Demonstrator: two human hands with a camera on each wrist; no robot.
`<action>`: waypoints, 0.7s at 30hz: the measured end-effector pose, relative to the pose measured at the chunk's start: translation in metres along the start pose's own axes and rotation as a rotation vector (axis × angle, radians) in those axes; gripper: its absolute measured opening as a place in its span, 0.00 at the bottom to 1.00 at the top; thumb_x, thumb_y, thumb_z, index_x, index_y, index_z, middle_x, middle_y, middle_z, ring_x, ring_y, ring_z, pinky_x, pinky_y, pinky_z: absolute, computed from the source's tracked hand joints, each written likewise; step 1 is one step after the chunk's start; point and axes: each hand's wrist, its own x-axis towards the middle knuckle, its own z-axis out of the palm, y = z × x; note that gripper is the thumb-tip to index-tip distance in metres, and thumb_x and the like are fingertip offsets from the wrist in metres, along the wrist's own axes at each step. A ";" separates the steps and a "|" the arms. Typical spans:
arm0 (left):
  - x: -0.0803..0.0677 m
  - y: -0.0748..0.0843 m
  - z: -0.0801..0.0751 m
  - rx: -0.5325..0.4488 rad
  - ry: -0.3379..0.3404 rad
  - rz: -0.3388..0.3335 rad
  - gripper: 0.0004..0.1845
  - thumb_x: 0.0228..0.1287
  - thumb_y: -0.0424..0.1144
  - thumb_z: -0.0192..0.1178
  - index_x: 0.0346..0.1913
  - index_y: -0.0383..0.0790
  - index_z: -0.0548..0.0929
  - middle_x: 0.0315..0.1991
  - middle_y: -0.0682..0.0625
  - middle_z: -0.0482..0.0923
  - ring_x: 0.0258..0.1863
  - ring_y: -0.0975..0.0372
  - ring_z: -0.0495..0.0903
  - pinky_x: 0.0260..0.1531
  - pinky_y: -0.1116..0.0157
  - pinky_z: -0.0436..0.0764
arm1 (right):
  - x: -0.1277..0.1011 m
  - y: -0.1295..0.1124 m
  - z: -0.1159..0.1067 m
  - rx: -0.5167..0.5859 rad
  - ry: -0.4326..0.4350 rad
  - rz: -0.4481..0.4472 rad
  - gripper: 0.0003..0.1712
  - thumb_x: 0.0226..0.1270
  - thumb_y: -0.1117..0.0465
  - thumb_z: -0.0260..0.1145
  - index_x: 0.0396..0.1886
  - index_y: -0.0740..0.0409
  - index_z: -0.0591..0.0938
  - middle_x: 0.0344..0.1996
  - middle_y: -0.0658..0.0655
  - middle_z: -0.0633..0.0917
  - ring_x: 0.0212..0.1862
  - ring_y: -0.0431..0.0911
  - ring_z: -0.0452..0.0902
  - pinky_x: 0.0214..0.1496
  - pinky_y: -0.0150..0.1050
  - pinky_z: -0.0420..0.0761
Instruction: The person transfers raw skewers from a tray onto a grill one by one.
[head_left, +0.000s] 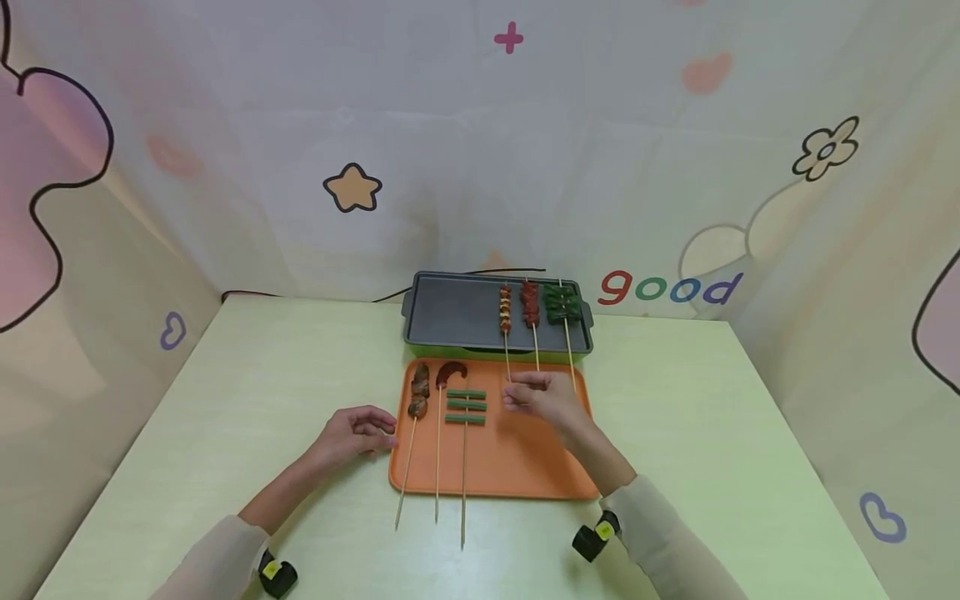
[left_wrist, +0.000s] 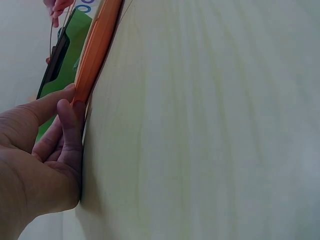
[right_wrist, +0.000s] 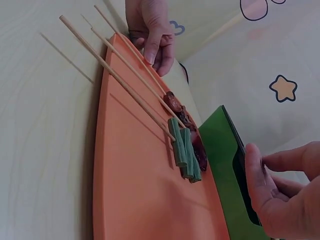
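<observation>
While the left hand (head_left: 352, 433) is rested on the table (head_left: 225, 400), its loosely bent fingers (left_wrist: 70, 112) are pressed against the left edge of the orange tray (head_left: 517, 467), and nothing is held in them. Just beside that hand, three food sticks are laid on the tray, the nearest being the green bean stick (head_left: 465, 406). The right hand (head_left: 542, 395) is held over the tray's far right part. Its fingers seem pinched on a stick end, though this is hard to see. Past that hand, three more sticks are laid on the grey grill (head_left: 457, 312).
</observation>
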 end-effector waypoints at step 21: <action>-0.002 0.000 0.001 0.004 0.004 0.021 0.17 0.64 0.31 0.69 0.52 0.25 0.82 0.40 0.47 0.87 0.30 0.66 0.83 0.29 0.69 0.82 | -0.058 0.007 -0.066 -0.437 -0.291 -0.190 0.29 0.76 0.58 0.65 0.69 0.70 0.74 0.60 0.75 0.81 0.59 0.64 0.82 0.55 0.36 0.85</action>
